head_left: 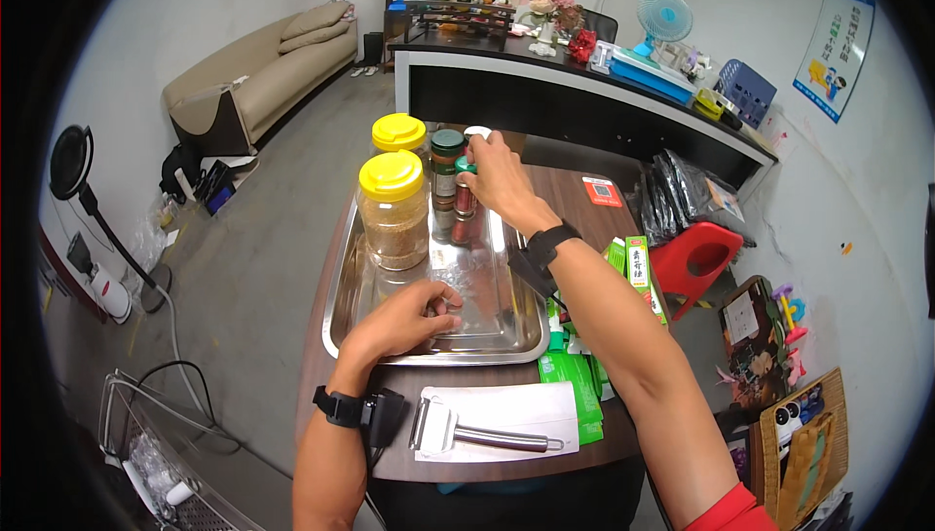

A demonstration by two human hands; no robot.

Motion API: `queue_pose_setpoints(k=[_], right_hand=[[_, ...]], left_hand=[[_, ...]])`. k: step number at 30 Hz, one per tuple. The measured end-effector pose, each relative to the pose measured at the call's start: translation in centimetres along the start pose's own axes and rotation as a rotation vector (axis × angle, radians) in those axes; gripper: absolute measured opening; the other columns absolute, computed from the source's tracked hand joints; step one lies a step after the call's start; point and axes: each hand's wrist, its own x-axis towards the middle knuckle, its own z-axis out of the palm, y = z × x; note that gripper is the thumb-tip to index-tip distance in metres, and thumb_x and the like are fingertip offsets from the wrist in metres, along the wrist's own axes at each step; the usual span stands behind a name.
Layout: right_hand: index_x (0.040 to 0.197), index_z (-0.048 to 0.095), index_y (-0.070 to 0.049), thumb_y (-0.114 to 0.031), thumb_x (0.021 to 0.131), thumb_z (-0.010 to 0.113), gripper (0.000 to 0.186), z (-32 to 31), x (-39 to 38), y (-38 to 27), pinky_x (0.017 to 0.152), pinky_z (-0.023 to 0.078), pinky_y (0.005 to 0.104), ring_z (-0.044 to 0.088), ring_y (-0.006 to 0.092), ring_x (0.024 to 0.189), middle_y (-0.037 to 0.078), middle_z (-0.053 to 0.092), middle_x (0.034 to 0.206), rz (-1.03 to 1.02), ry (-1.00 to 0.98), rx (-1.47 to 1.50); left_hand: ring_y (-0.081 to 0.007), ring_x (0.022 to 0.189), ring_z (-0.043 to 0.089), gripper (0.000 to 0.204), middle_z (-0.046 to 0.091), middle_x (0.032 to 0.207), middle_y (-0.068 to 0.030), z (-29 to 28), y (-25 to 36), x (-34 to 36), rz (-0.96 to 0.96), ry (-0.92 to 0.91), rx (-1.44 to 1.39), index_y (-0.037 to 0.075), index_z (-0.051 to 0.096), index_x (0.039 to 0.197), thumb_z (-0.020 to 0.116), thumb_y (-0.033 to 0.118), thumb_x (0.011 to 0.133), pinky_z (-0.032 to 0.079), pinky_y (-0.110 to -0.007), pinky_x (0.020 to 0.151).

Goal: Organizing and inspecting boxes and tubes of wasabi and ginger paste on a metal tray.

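Right hand clamped on small green-capped red spice bottle, held at far edge of shiny steel tray. Left hand curled, fingertips rested on tray's near edge. Two yellow-lidded plastic jars stood at tray's far-left corner.

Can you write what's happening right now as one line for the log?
left hand: resting on tray | right hand: gripping small green-capped bottle | beside: two yellow-lidded jars | peeler on table
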Motion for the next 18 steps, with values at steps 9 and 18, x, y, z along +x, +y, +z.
queue_pose_setpoints(k=[9,18], right_hand=[[0.116,0.059,0.001,-0.014,0.084,0.089,0.047,0.2,0.4,0.3,0.092,0.06,0.0555,0.07,0.0519,0.108,0.026,0.067,0.119,-0.001,-0.045,-0.123],[0.119,0.059,0.0,-0.017,0.086,0.088,0.047,1.1,0.5,0.1,0.092,0.06,0.0551,0.072,0.049,0.108,0.027,0.072,0.116,0.002,-0.058,-0.22]], left_hand=[[-0.0115,0.085,0.057,0.034,0.062,0.096,-0.0012,-0.6,1.0,-0.1,-0.069,-0.038,-0.003,0.006,0.073,0.125,0.08,0.025,0.098,0.049,-0.029,0.076],[-0.0137,0.083,0.058,0.037,0.063,0.095,-0.0037,-0.6,1.3,0.0,-0.056,-0.031,-0.006,0.001,0.073,0.124,0.08,0.027,0.099,0.05,-0.031,0.077]])
